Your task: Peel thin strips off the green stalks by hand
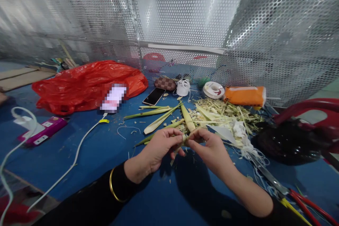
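Both my hands meet over the blue table [100,148]. My left hand [156,150] pinches one end of a small folded piece of pale green leaf strip [185,137], and my right hand [209,148] pinches the other end. Fingers of both hands are curled closed round it. Several long green leaf strips [156,113] lie just beyond my hands, pointing away. A heap of leaf trimmings [225,114] sits to the right of them.
A red plastic bag [84,81] lies at the back left, a phone [154,96], a white thread spool [183,87], a tape roll [213,89] and an orange packet [245,96] at the back. White cable [79,150], magenta charger [43,130], black bag [286,141], perforated metal wall [185,24].
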### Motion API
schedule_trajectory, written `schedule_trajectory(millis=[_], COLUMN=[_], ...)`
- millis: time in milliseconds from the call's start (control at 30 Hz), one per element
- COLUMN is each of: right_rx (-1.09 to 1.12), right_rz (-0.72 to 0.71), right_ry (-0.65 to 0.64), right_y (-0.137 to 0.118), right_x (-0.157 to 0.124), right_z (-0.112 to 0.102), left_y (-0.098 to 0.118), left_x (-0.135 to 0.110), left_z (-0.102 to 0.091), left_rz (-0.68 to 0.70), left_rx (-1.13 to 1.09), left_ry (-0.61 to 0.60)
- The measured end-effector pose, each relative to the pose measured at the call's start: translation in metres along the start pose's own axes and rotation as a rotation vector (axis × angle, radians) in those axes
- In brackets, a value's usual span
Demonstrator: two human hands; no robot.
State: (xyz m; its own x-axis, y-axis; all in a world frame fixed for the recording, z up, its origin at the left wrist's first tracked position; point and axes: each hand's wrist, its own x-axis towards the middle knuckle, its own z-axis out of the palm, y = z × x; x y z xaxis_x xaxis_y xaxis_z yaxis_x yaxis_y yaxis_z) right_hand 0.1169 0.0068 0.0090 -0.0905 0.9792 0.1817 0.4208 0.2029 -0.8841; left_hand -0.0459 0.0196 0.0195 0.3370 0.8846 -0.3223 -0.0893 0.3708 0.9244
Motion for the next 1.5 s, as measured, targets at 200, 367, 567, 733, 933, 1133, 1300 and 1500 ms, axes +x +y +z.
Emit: schedule_trajectory(millis=[200,367,567,733,933,1133,1300,1500], right_rx=[0.112,0.167,0.214,-0.020,0.157,0.274,0.128,0.412], right_rz=[0.097,0.103,0.083,-0.045,-0.144,-0.159,-0.213,-0.018], right_ry=[0.055,0.078,-0.024,-0.058,-0.219,-0.311,-0.032,-0.027], right_y=[0.000,0.000,-0.002,-0.012,-0.019,-0.020,-0.023,-0.017], right_x=[0.002,0.001,0.002,0.001,0.002,0.001,-0.002,-0.004], right_z=[0.000,0.004,-0.002,-0.018,-0.032,-0.029,-0.021,-0.013], left_y=[0.001,-0.005,-0.003,0.003,0.002,0.005,0.005,0.003], left_x=[-0.002,-0.002,-0.002,0.001,0.003,-0.002,-0.003,-0.003], left_z=[-0.002,0.002,0.004,0.000,-0.002,0.001,0.002,0.004], left_rz=[-0.020,0.082,0.105,0.111,0.106,0.092,0.114,0.125], left_rx=[-0.063,0.061,0.049,-0.051,-0.074,-0.096,-0.007,0.096], left_ry=[-0.005,0.099,0.117,0.189,0.193,0.174,0.168,0.147])
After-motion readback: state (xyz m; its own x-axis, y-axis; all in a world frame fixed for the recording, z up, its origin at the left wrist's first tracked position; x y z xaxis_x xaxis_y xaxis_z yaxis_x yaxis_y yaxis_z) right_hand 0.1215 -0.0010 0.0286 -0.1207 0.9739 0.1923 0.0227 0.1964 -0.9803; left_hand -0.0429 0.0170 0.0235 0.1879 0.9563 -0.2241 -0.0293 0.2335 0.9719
